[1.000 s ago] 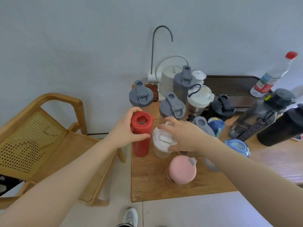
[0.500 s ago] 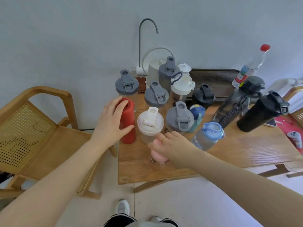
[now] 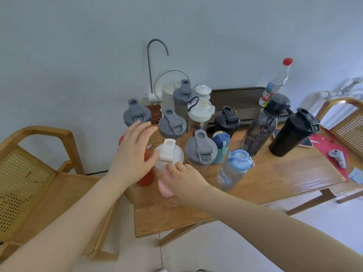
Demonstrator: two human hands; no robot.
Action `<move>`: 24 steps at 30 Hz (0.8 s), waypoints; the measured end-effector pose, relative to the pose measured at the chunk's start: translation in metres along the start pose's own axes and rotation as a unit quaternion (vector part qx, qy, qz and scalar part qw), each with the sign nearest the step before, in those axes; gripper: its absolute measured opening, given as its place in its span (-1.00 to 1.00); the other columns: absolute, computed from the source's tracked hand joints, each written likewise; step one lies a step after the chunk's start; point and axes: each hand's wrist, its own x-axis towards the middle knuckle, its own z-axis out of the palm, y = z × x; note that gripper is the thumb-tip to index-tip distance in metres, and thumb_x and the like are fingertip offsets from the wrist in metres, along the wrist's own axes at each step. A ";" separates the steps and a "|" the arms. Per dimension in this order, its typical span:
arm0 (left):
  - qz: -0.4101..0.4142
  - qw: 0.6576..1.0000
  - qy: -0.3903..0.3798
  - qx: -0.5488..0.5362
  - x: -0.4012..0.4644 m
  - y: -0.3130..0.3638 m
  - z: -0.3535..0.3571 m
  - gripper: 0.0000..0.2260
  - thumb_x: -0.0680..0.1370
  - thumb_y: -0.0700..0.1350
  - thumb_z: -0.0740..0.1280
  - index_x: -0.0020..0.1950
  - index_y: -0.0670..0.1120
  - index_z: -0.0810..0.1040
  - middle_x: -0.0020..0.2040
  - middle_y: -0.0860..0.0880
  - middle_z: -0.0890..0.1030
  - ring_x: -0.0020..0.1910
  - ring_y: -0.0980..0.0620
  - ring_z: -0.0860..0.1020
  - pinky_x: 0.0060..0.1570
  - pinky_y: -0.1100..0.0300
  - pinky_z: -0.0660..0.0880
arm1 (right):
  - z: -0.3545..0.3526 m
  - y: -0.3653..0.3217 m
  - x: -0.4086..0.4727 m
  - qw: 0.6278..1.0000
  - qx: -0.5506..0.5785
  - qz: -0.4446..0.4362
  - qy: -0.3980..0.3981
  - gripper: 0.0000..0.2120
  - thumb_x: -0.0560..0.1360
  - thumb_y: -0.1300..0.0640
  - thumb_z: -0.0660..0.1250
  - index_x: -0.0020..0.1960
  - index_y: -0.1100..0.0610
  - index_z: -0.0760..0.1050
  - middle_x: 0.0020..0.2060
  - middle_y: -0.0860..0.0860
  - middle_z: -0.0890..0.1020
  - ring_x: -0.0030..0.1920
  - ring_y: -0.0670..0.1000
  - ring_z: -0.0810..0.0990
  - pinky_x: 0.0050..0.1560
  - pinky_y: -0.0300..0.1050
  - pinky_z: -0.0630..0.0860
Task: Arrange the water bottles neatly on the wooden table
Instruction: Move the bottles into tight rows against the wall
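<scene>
Many bottles stand crowded at the left end of the wooden table [image 3: 284,179]. My left hand [image 3: 135,154] hovers with fingers spread over the red bottle [image 3: 145,176], hiding most of it; whether it touches is unclear. My right hand [image 3: 182,181] is closed on the pink-lidded bottle [image 3: 164,190] near the table's front left. Just behind stands a white-lidded shaker [image 3: 169,154]. Several grey-lidded shakers [image 3: 200,149] stand behind and beside it. A clear blue-lidded bottle [image 3: 233,169] leans to the right of my right hand.
Two black bottles [image 3: 290,134] and a clear red-capped plastic bottle [image 3: 277,81] stand at the right back. A kettle with a curved spout [image 3: 169,95], a dark slatted tray [image 3: 235,99], a phone, a red mat and a grey controller [image 3: 337,157] also occupy the table. Wooden chairs [image 3: 35,173] flank it.
My left hand has opened and lifted off the red bottle's side, fingers now spread above it. My right hand went from the white-lidded shaker to the pink-lidded bottle. The camera pulled back rightward.
</scene>
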 end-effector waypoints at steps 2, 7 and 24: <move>0.023 1.000 -0.001 -0.004 0.016 0.005 0.001 -0.55 0.49 -0.13 0.33 0.36 -0.11 0.34 0.41 -0.10 0.35 0.47 -0.08 0.13 0.36 0.11 0.04 | 0.008 -0.001 0.002 0.999 -0.028 0.015 0.016 -0.18 0.36 -0.18 0.37 0.47 0.13 0.15 0.21 0.14 0.47 0.08 0.13 0.47 -0.01 -0.06 0.44; 0.068 0.996 -0.034 -0.041 0.043 0.027 0.009 -0.56 0.49 -0.11 0.30 0.36 -0.14 0.34 0.38 -0.11 0.37 0.45 -0.09 0.16 0.36 0.17 0.03 | 0.005 0.011 -0.012 0.993 0.019 0.006 0.115 -0.25 0.25 -0.36 0.33 0.25 0.13 0.45 0.14 0.05 0.58 0.12 0.08 0.53 0.03 -0.07 0.50; -0.128 0.945 -0.188 -0.236 0.193 0.227 0.191 -0.11 0.29 0.03 0.54 0.45 -0.04 0.08 0.41 -0.09 0.34 0.35 -0.06 0.36 0.29 0.02 0.36 | -0.010 0.337 -0.185 0.807 0.277 0.431 0.293 -0.50 0.43 0.10 0.39 0.31 0.18 0.34 0.28 0.13 0.41 0.30 0.16 0.35 0.24 -0.04 0.30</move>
